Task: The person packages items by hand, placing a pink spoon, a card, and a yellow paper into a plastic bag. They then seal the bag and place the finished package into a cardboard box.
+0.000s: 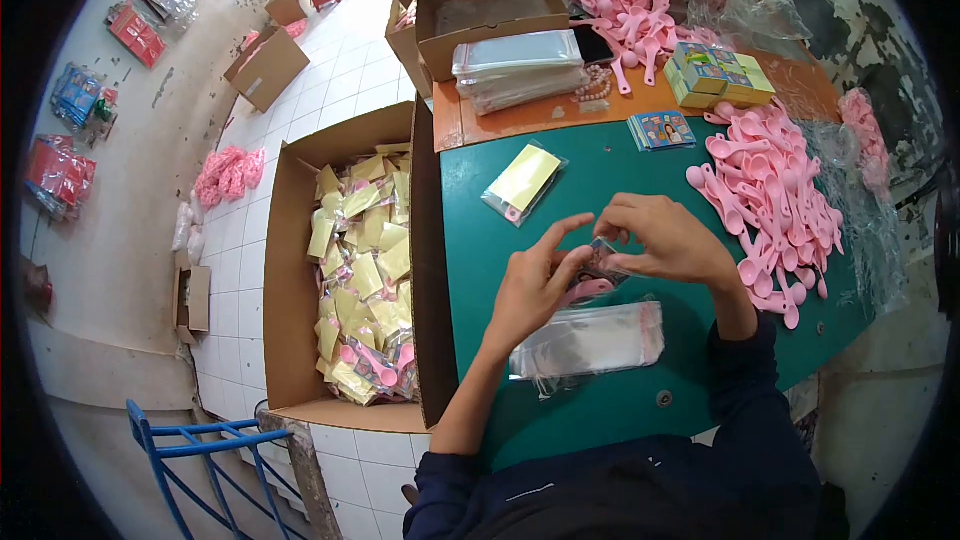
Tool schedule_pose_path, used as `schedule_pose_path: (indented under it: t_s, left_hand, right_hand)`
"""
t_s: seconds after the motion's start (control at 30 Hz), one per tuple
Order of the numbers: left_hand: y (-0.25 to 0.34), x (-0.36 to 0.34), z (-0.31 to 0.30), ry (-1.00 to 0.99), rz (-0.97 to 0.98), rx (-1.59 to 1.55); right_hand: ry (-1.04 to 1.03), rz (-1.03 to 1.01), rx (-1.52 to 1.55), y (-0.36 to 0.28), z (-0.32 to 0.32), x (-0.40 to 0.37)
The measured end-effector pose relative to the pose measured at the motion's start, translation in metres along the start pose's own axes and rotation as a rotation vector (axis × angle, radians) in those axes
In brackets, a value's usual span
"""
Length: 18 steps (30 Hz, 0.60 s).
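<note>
Between my two hands is a small clear plastic bag with a pink spoon (588, 290) and what looks like a printed card in it. My left hand (537, 285) grips the bag from the left, its index finger stretched out. From the right, my right hand (668, 238) pinches the bag's upper end. Just below the hands lies a stack of clear plastic bags (590, 343). Further up on the green table (620, 175) is a packed bag with a yellow card (525, 180). A loose pile of pink spoons (775, 195) spreads to the right.
Left of the table stands a tall cardboard box (290, 280) filled with packed bags (365, 275). At the back are card stacks (715, 75), more bag bundles (520, 65), an open carton (490, 15) and further spoons (625, 5). A blue metal frame (205, 435) is at lower left.
</note>
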State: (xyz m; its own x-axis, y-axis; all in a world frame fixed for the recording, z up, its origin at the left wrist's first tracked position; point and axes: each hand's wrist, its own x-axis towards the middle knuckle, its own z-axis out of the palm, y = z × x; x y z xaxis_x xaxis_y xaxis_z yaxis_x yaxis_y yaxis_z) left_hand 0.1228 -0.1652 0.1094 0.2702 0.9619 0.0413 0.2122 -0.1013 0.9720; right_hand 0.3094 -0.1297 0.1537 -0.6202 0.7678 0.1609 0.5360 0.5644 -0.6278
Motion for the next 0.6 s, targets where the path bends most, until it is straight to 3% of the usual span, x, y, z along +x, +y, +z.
schedule_pose_path:
  t_s: [0.1,0.23,0.33,0.43,0.53,0.6]
  left_hand:
    - [0.0,-0.001,0.0,-0.003,-0.027,0.169]
    - [-0.019,-0.002,-0.028,-0.219,0.027,0.162]
    - [-0.036,-0.009,-0.052,-0.3,0.049,-0.4]
    - [-0.039,-0.007,-0.052,-0.224,-0.011,-0.46]
    - [-0.035,-0.007,-0.048,-0.221,-0.075,-0.505]
    - [-0.036,-0.005,-0.042,-0.16,-0.068,-0.391]
  right_hand:
    - [-0.205,0.094,0.213,0.007,0.0,0.004]
    - [-0.108,0.129,0.301,0.019,-0.004,0.005]
    - [-0.108,0.229,0.456,0.03,-0.013,0.008]
    - [-0.125,0.203,0.697,0.028,-0.008,0.01]
    - [-0.179,0.387,0.648,0.031,-0.014,0.009]
    - [-0.052,0.249,0.563,0.042,-0.004,0.009]
